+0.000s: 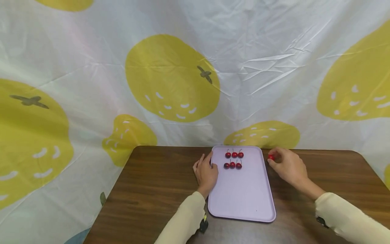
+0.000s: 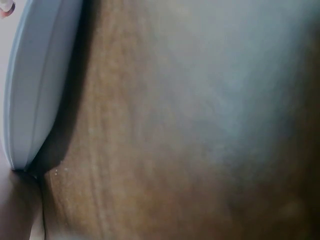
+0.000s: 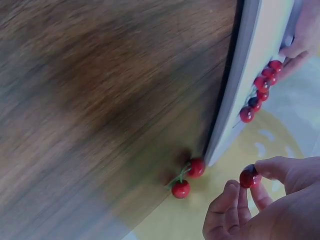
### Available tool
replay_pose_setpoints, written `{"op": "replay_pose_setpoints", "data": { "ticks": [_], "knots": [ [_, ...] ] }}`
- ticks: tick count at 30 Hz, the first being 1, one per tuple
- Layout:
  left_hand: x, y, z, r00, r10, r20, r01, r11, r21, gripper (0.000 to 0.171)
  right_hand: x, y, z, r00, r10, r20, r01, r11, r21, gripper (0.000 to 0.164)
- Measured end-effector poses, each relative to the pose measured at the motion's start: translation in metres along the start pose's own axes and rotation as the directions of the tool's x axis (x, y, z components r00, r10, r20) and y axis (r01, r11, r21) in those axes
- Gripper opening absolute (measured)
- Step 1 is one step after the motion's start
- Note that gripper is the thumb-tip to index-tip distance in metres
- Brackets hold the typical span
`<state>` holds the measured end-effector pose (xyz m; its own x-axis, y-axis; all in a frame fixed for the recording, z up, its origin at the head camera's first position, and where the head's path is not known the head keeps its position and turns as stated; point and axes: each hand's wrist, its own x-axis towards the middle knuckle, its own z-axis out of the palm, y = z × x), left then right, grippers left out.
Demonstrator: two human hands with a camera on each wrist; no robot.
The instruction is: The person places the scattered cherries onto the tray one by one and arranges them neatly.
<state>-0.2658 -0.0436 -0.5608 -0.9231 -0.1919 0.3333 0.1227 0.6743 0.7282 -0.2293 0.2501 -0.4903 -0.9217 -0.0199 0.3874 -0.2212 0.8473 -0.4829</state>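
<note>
Cherry [image 1: 271,157] pinched narrowly between thumb and fingertips of right hand [image 1: 287,166], right of centre in head frame's lower half. Tray [image 1: 242,196], lower centre, held at left rim by left hand [image 1: 206,174], thumb laid over rim. Six cherries [image 1: 233,165] set in two rows atop tray. Cherry pair [image 3: 180,189] seen on table [image 3: 115,125], bottom centre of right-wrist frame.

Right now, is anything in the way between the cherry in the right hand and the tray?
Nothing visible blocks the cherry held by the right hand; the tray's raised rim seems the only edge to cross. Two cherries lie on the table beside the tray.
</note>
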Motion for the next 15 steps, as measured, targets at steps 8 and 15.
{"op": "replay_pose_setpoints", "data": {
  "ticks": [8, 15],
  "knots": [
    [0.0, 0.0, -0.001, 1.0, 0.0, 0.003, 0.0, 1.0, -0.002, 0.046, -0.001, -0.025, 0.012, 0.999, 0.0, 0.054, -0.001, 1.0, 0.001, 0.018],
    [0.001, -0.003, 0.005, 1.0, -0.005, -0.004, 0.005, 1.0, 0.006, 0.048, -0.001, -0.052, 0.035, 0.981, -0.123, 0.148, 0.107, 0.988, 0.115, 0.019]
  ]
}}
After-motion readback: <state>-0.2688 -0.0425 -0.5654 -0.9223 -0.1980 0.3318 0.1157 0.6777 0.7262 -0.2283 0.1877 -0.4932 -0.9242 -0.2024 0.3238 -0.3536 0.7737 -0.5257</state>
